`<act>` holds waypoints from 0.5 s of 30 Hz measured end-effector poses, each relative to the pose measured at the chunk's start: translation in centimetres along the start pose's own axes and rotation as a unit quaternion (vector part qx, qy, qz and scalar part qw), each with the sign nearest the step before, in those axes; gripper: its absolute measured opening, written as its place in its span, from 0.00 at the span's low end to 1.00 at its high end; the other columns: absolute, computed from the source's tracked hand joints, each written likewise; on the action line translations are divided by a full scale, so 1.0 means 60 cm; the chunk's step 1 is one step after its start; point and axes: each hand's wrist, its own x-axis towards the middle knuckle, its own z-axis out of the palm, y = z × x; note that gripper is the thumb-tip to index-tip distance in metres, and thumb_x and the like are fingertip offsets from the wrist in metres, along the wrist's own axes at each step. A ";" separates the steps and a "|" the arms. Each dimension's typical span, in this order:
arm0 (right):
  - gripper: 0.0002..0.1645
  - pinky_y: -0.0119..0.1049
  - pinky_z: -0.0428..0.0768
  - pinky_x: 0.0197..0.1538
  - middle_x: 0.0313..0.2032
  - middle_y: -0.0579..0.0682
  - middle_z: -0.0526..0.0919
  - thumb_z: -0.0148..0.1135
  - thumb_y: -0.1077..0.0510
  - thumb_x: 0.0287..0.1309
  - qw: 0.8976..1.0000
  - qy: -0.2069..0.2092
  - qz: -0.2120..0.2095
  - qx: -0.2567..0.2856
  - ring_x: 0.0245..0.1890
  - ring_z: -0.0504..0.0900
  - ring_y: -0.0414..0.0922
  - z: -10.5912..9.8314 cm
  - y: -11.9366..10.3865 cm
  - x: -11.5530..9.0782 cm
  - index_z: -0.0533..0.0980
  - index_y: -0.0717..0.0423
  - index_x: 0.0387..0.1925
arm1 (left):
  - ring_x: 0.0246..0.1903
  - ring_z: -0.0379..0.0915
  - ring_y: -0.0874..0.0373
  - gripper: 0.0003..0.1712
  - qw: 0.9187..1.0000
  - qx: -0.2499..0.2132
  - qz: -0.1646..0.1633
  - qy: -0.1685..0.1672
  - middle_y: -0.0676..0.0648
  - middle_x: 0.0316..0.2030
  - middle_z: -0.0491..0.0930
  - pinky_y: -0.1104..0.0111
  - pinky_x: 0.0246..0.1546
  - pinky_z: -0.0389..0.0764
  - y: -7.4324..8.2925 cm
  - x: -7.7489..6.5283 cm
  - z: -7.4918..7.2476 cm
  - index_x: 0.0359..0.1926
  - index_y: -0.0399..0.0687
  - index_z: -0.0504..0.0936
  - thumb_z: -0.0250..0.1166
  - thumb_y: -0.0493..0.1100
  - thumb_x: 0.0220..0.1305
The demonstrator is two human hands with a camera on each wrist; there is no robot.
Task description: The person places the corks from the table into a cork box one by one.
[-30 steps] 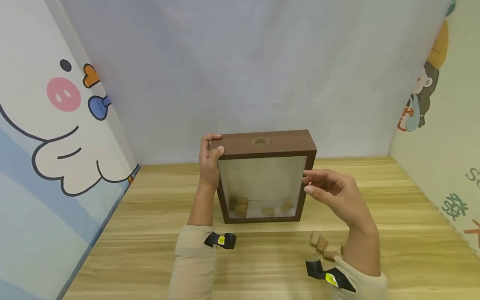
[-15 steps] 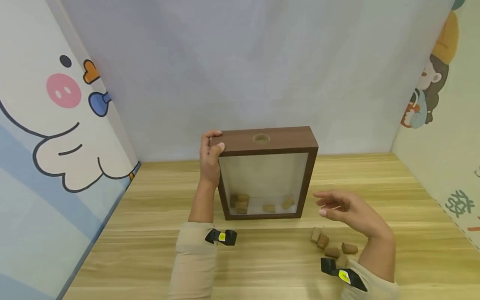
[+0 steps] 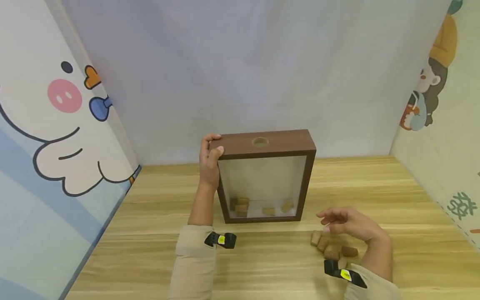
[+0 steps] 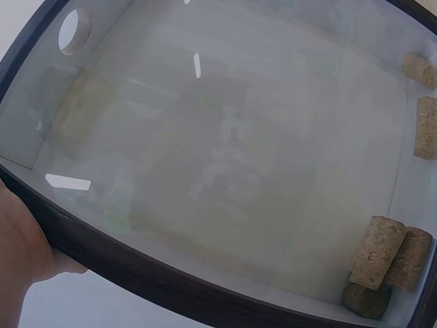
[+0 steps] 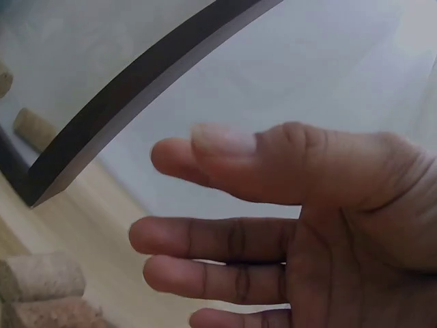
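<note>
A dark brown wooden shadow box (image 3: pixel 285 141) with a clear front stands upright on the table, a round hole (image 3: pixel 260 142) in its top. Several corks (image 4: pixel 377 253) lie inside along the bottom, some piled in the left corner. My left hand (image 3: pixel 209 164) grips the box's upper left corner, thumb on the front edge and fingers over the top. To the right of the box, my right hand (image 3: pixel 350 223) hovers just above a loose group of corks (image 3: pixel 331 254) on the table. In the right wrist view its fingers (image 5: pixel 218 236) are extended and hold nothing.
The wooden table (image 3: pixel 150 250) has light grain and meets a grey backdrop (image 3: pixel 240 83) behind the box. Cartoon-printed panels stand at the left (image 3: pixel 56 125) and right (image 3: pixel 442 125). A strapped wrist camera (image 3: pixel 221 240) sits on the left sleeve, another (image 3: pixel 343 273) on the right.
My right hand has moved down and to the right, from beside the box's right edge to above the loose corks. The left hand keeps its grip and the box stays put.
</note>
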 end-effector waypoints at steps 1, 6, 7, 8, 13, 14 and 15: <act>0.26 0.34 0.74 0.44 0.45 0.63 0.77 0.61 0.61 0.56 1.000 -0.004 0.004 0.000 0.47 0.74 0.56 0.001 0.006 0.002 0.70 0.70 0.54 | 0.47 0.55 0.53 0.23 1.000 -0.001 0.001 0.001 0.41 0.56 0.58 0.59 0.47 0.54 0.000 0.000 0.000 0.49 0.38 0.64 0.48 0.47 0.53; 0.25 0.38 0.73 0.45 0.43 0.61 0.78 0.62 0.62 0.53 1.000 -0.022 0.020 -0.003 0.45 0.74 0.57 0.008 0.028 0.012 0.71 0.70 0.52 | 0.50 0.54 0.55 0.23 1.000 0.003 0.000 0.005 0.46 0.55 0.60 0.59 0.48 0.53 -0.001 0.000 -0.002 0.48 0.38 0.65 0.49 0.48 0.53; 0.25 0.39 0.73 0.45 0.43 0.61 0.78 0.62 0.62 0.52 0.999 -0.026 0.024 -0.003 0.45 0.74 0.56 0.010 0.031 0.014 0.72 0.71 0.52 | 0.50 0.54 0.55 0.24 1.000 0.004 -0.001 0.005 0.46 0.55 0.60 0.59 0.48 0.53 -0.001 -0.001 -0.002 0.48 0.38 0.65 0.49 0.48 0.53; 0.25 0.41 0.73 0.45 0.43 0.61 0.78 0.62 0.63 0.52 0.999 -0.030 0.029 -0.002 0.45 0.74 0.56 0.012 0.035 0.016 0.72 0.71 0.51 | 0.50 0.54 0.55 0.24 1.000 0.005 -0.002 0.005 0.46 0.55 0.60 0.59 0.48 0.53 -0.001 -0.001 -0.002 0.48 0.38 0.65 0.49 0.48 0.53; 0.23 0.42 0.73 0.46 0.43 0.59 0.79 0.63 0.63 0.51 0.998 -0.032 0.061 0.003 0.45 0.75 0.54 0.019 0.046 0.027 0.74 0.70 0.49 | 0.48 0.55 0.54 0.24 1.000 0.003 -0.003 0.005 0.46 0.55 0.60 0.60 0.47 0.54 0.000 0.000 -0.001 0.48 0.38 0.65 0.48 0.48 0.53; 0.22 0.42 0.73 0.46 0.42 0.58 0.79 0.63 0.62 0.51 0.997 -0.030 0.066 0.001 0.44 0.75 0.53 0.020 0.047 0.029 0.74 0.69 0.48 | 0.48 0.55 0.54 0.24 1.000 0.003 -0.003 0.005 0.46 0.55 0.60 0.60 0.47 0.54 0.000 0.000 -0.001 0.48 0.38 0.65 0.48 0.48 0.53; 0.22 0.42 0.73 0.45 0.42 0.57 0.79 0.64 0.62 0.50 0.997 -0.029 0.070 0.001 0.43 0.75 0.52 0.022 0.048 0.031 0.75 0.69 0.47 | 0.48 0.55 0.54 0.24 1.000 0.002 -0.003 0.005 0.46 0.55 0.60 0.60 0.48 0.54 0.001 0.000 -0.001 0.48 0.39 0.65 0.49 0.48 0.53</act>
